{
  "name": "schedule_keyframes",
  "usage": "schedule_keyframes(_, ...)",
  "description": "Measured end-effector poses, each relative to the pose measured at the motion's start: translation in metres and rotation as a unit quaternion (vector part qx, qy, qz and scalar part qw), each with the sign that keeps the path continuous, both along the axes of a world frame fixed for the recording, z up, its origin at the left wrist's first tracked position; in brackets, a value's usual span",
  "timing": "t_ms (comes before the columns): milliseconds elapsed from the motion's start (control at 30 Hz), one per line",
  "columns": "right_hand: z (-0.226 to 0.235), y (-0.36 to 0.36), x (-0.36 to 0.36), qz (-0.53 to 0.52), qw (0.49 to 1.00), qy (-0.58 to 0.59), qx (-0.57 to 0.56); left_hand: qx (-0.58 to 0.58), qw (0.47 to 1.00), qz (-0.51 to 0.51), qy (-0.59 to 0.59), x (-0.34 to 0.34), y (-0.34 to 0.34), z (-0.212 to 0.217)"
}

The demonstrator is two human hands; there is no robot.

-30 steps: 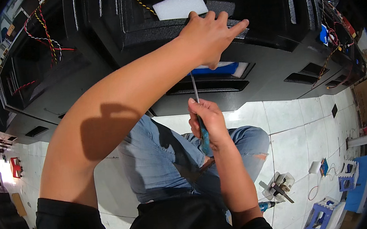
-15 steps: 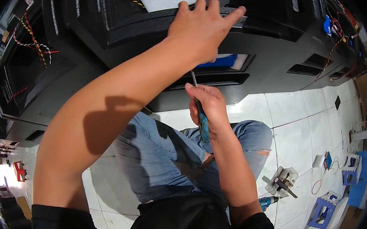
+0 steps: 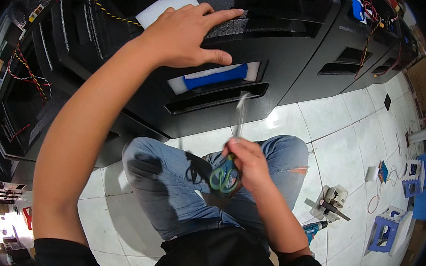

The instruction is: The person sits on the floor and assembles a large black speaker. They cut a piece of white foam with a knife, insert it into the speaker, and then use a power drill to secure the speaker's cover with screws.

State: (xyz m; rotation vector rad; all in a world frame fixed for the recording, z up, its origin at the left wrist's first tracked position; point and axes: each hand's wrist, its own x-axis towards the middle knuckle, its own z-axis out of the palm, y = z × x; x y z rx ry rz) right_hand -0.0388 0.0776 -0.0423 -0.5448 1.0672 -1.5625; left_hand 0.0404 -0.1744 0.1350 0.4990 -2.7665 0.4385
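1. Left hand (image 3: 184,38) spread, palm down on the cabinet's (image 3: 288,60) upper edge, partly over white foam (image 3: 167,4); gripping nothing visible.
2. Right hand (image 3: 251,164) closed around scissors (image 3: 241,120), above the lap; blades up, blurred, tip overlapping the slot (image 3: 217,98) in view. Contact: cannot tell.
3. Blue strip (image 3: 215,77) in the opening above slot.
4. Step, judged: steadying cabinet, scissors clear of strip. Working there would call for raising the tip past the slot.

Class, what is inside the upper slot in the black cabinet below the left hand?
The slot holds a blue piece with white material beside it; whatever lies behind them is covered and cannot be seen.
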Motion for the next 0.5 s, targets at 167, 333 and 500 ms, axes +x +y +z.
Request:
schedule_keyframes(167, 0.002, 0.009, -0.036, -0.078, 0.995, 0.049, 0.040, 0.018, 1.000, 0.011, -0.003, 0.004, 0.011, 0.004)
schedule_keyframes(333, 0.019, -0.009, -0.034, 0.031, 0.980, -0.038, -0.190, 0.067, 0.997, 0.032, -0.007, 0.003, 0.018, 0.011)
schedule_keyframes(500, -0.007, -0.031, -0.024, -0.111, 0.988, 0.031, -0.099, 0.058, 0.997, 0.037, 0.032, 0.004, 0.018, 0.010)
